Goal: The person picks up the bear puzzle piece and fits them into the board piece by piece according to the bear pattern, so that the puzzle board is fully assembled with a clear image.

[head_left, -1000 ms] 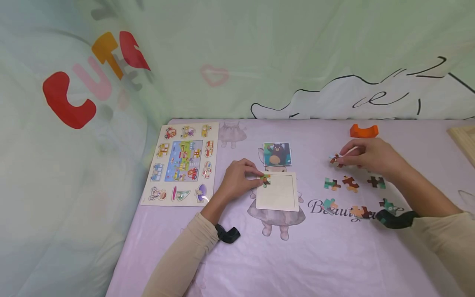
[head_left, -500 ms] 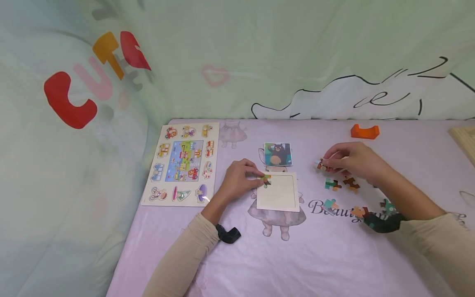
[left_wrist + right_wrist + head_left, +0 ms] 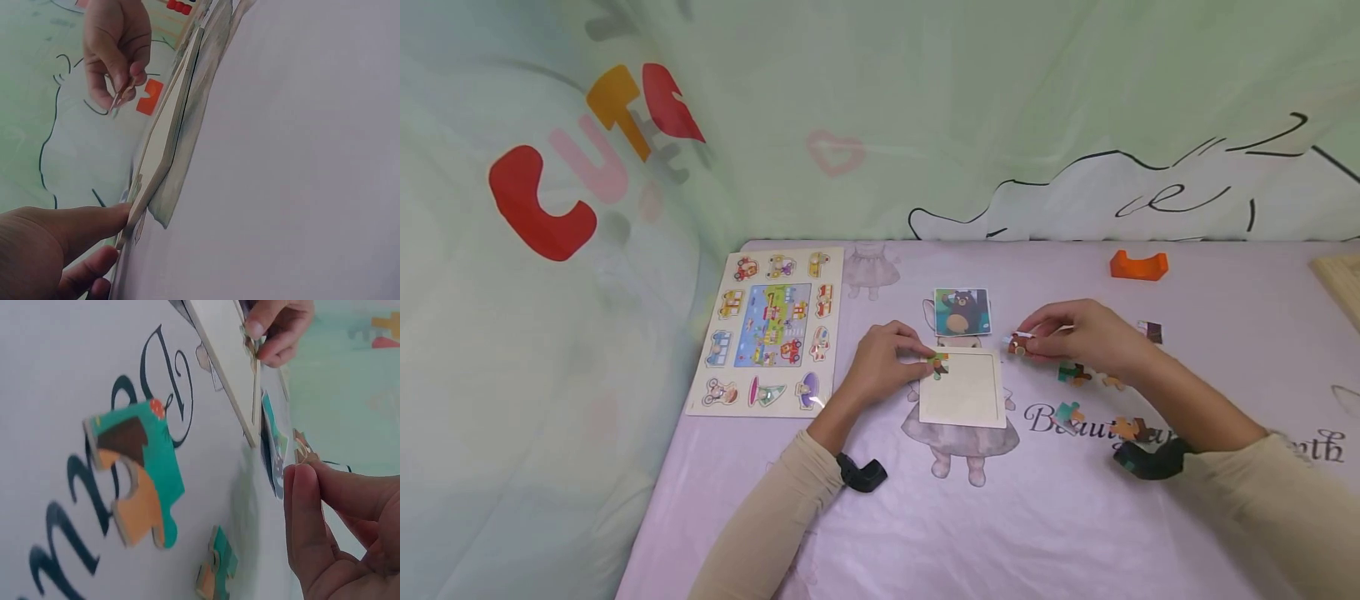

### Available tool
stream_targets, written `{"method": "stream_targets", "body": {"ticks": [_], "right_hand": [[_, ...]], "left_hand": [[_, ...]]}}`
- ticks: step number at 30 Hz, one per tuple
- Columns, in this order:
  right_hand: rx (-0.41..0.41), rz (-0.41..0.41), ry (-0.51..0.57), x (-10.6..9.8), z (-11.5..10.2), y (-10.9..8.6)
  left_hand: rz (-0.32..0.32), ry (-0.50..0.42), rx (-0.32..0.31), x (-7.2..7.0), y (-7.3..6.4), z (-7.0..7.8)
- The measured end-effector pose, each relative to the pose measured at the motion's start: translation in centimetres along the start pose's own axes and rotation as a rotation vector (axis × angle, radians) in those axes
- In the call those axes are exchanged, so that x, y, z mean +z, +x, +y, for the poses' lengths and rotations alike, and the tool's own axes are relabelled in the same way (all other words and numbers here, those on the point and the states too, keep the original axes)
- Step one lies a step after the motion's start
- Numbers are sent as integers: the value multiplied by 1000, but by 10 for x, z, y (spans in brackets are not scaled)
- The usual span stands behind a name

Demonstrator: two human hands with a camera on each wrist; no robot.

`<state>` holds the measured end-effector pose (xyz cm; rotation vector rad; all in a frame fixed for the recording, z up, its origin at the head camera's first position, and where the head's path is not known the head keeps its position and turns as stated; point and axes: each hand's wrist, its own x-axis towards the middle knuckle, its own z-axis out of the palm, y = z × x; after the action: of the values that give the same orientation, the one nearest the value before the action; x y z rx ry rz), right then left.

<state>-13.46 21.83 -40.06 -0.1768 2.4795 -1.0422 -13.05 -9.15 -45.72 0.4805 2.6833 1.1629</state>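
My left hand (image 3: 883, 360) holds the left edge of a square wooden puzzle tray (image 3: 962, 404) near its far corner, thumb and fingers at the rim. In that corner sits a small green and brown jigsaw piece (image 3: 940, 365). Between thumb and fingertips, my right hand (image 3: 1082, 340) pinches a brown jigsaw piece (image 3: 1018, 342), raised just right of the tray's far corner. The left wrist view shows the tray's pale side (image 3: 172, 119) edge-on. Just behind the tray lies a bear picture card (image 3: 962, 312).
Several loose jigsaw pieces (image 3: 1070, 415) lie right of the tray, partly hidden by my right arm. A vehicle peg puzzle board (image 3: 700, 398) is at the left. An orange block (image 3: 1138, 265) stands at the back, and a wooden edge (image 3: 1341, 279) shows far right.
My right hand has carried the brown jigsaw piece leftward and slightly nearer, toward the tray. A dark piece behind that hand has come into view. My left hand stays at the tray's edge.
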Motion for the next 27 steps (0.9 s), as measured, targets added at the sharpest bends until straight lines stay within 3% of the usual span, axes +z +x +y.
{"method": "stream_targets", "body": {"ticks": [16, 27], "right_hand": [[-34, -19, 57, 28, -17, 13], [-4, -89, 143, 45, -28, 20]], "left_hand": [[4, 11, 9, 0, 1, -1], [0, 9, 10, 0, 1, -2]]}}
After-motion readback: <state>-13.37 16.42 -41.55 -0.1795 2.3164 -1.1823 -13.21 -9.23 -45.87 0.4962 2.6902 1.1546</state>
